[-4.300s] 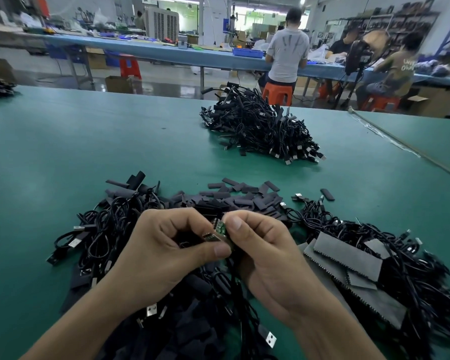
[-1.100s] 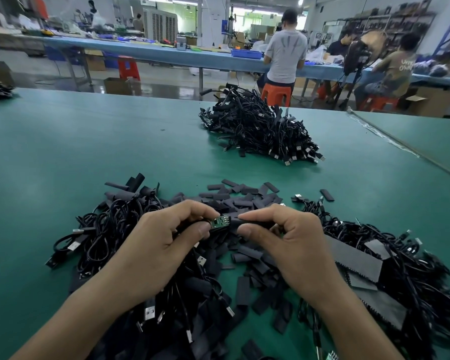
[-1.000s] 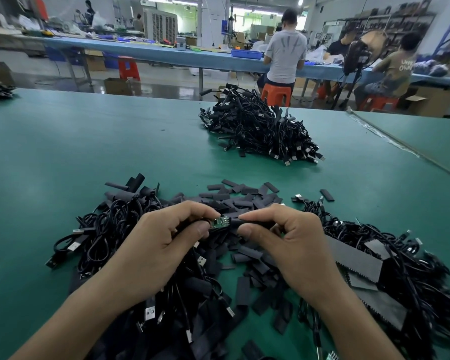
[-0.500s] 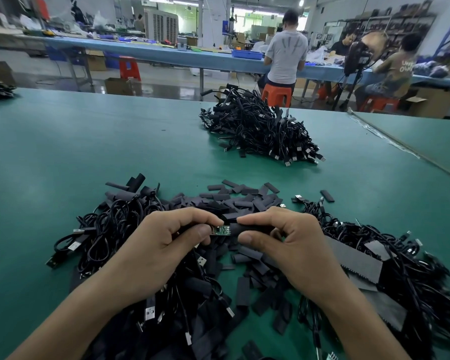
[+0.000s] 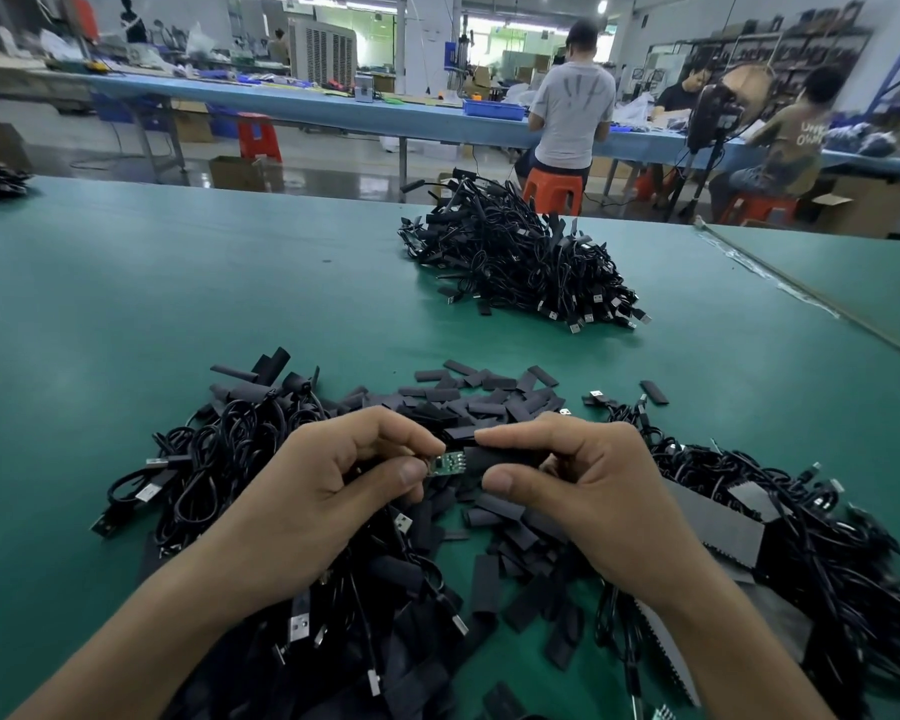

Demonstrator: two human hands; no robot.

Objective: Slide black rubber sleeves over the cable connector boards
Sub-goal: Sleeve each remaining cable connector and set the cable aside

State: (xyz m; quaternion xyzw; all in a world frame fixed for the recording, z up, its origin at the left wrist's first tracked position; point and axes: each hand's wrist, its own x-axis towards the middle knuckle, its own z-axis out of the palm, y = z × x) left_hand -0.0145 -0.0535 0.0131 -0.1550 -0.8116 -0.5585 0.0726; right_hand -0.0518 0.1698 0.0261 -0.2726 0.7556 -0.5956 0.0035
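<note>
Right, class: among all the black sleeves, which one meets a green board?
The sleeve pinched by the right hand, its end at the green board the left hand holds; the rest lie loose on the table.

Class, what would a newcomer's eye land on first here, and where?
At centre, the left hand pinches a small green connector board at the mouth of a black sleeve pinched by the right hand. Beyond them, a heap of black cables sits on the green table.

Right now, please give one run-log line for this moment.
left hand pinches connector board; right hand pinches black rubber sleeve; board partly exposed
</note>
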